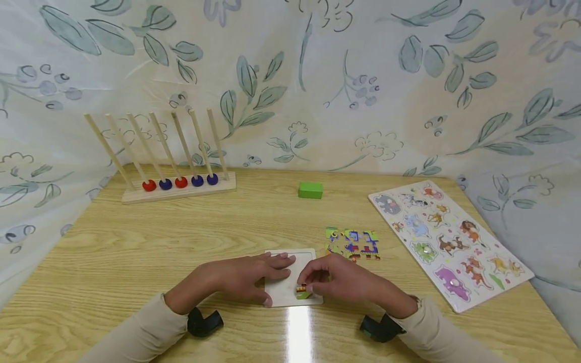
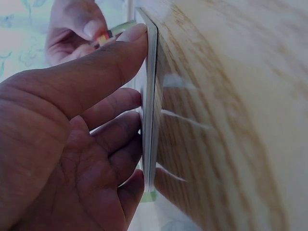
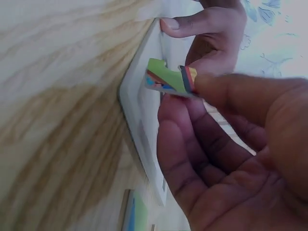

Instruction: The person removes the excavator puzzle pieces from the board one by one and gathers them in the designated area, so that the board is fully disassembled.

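A pale, thin puzzle board (image 1: 282,296) lies flat on the table in front of the person. The left hand (image 1: 247,275) rests on its left part with fingers spread straight; in the left wrist view the thumb (image 2: 103,62) reaches to the board's edge. Over the lower right of the board, the right hand (image 1: 338,277) pinches a small jigsaw piece (image 3: 168,79) between thumb and fingers. That piece is green with red, yellow and blue printing and is held tilted in the right wrist view. Behind the right hand lie several colourful jigsaw pieces (image 1: 363,244) grouped together.
A green block (image 1: 310,190) sits farther back. At the back left stands a wooden peg rack (image 1: 181,191) with red and blue beads. An animal peg puzzle (image 1: 447,242) lies at the right. Floral fabric (image 1: 290,116) hangs behind the wooden table (image 1: 113,262).
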Demonstrator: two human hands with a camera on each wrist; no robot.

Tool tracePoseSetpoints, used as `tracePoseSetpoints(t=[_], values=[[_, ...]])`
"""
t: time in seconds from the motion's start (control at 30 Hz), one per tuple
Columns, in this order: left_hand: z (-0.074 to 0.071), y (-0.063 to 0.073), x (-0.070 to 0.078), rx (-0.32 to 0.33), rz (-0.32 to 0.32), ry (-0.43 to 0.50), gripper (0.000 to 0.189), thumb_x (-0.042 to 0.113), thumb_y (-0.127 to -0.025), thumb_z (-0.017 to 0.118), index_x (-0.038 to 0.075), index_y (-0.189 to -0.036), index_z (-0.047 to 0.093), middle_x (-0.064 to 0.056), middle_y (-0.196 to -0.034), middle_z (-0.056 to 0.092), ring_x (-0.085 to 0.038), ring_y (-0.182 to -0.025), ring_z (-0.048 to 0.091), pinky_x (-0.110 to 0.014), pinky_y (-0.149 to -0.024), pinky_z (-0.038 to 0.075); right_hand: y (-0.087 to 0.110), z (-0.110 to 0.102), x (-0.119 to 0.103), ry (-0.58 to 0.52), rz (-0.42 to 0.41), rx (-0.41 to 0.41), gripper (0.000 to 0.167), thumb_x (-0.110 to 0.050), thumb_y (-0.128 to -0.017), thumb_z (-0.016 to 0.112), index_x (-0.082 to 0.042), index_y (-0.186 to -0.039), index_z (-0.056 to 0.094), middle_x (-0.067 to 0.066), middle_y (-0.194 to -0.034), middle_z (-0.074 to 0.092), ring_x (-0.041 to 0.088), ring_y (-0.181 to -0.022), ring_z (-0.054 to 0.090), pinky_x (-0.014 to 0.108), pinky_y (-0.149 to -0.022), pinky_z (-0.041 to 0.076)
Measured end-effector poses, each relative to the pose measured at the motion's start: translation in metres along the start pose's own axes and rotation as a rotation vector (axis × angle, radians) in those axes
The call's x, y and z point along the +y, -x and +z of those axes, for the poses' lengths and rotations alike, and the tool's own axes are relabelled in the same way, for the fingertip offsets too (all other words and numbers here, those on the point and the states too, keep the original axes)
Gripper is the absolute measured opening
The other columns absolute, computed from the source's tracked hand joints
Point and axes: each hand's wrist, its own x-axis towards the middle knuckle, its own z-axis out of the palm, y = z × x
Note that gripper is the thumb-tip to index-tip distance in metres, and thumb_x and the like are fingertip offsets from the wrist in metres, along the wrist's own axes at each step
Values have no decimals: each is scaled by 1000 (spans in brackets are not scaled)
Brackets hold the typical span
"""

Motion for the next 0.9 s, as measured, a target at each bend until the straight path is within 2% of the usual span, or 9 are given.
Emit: tracePoseSetpoints(t=[0.2,0.4,0.57,0.8,0.9], values=[[1,1,0,-1,-2,-11,66,24,-90,70,6,-147,43,0,-160,20,-16,-146,13,-38,-115,18,2,-2,-1,-30,0,13,14,-6,-96,60,-9,-106,70,-6,-97,68,11,-90,64,29,-81,52],[0,1,-1,3,-6,-7,65,24,-90,70,7,-147,43,1,-160,20,-16,-146,13,-38,-115,19,6,-9,-2,-27,11,42,16,-4,-96,59,-5,-108,70,-1,-102,69,12,-93,62,29,-84,51],[0,-1,-1,-3,-1,-11,65,24,-91,70,7,-148,42,1,-160,20,-15,-146,13,-38,-115,19,13,-15,3,-12,-10,71,18,-3,-96,59,-3,-110,70,7,-105,69,12,-95,63,29,-83,52],[0,-1,0,-4,-20,1,65,23,-91,70,7,-147,43,1,-160,20,-15,-146,12,-37,-115,19,21,-25,7,1,-4,89,19,-4,-96,59,-2,-111,70,5,-106,69,13,-95,64,30,-82,52],[0,-1,-1,0,-14,1,66,23,-91,70,7,-148,42,0,-160,20,-16,-146,13,-37,-115,18,25,-30,9,19,4,102,19,-3,-96,59,-2,-111,71,5,-106,70,13,-93,64,29,-78,53]])
